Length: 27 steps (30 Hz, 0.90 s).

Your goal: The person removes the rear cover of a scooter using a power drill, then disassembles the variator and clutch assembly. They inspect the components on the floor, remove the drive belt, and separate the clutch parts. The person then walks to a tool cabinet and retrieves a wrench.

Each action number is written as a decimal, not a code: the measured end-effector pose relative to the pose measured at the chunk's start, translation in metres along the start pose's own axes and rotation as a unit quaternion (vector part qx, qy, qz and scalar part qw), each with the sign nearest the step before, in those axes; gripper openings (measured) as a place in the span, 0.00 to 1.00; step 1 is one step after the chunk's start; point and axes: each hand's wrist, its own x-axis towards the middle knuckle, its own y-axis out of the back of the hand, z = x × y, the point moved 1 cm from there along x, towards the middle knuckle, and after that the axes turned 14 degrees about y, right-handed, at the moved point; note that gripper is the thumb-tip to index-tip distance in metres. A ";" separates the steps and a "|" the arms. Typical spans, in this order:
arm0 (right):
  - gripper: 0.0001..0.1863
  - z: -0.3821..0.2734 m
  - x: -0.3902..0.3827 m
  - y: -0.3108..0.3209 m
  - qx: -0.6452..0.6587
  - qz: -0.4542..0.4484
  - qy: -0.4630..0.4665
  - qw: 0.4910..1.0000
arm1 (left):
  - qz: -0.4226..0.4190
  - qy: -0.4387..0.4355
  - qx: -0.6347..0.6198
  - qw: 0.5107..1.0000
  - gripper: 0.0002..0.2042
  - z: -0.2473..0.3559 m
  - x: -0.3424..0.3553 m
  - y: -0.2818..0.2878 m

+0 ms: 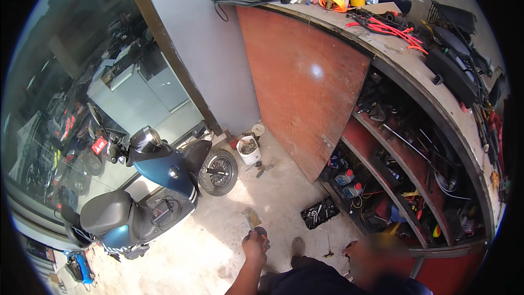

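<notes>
My left hand [255, 247] is closed around the dark handle of a brush [253, 218], held low in front of me above the concrete floor. Its pale tan bristles point away from me. To my right, a smeared skin-toned shape [376, 259] seems to be my right hand and forearm; its fingers cannot be made out. On the floor beside it lies a small tool with a yellow-and-black handle [328, 254]. A black tray [310, 223] holding metal tools rests on the floor ahead of that side. My shoe [298, 246] shows between the hands.
A blue scooter [158, 166] stands at the left by a glass wall, near a white bucket [249, 157]. Along the right runs a workbench [382, 41] with cluttered shelves and a red-brown panel [300, 65]. A blue machine [82, 266] sits at the lower left.
</notes>
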 end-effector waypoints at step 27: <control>0.15 -0.242 -0.012 -0.184 -0.121 -0.093 0.246 0.957 | 0.073 -0.180 -0.284 0.939 0.07 0.020 -0.110 0.362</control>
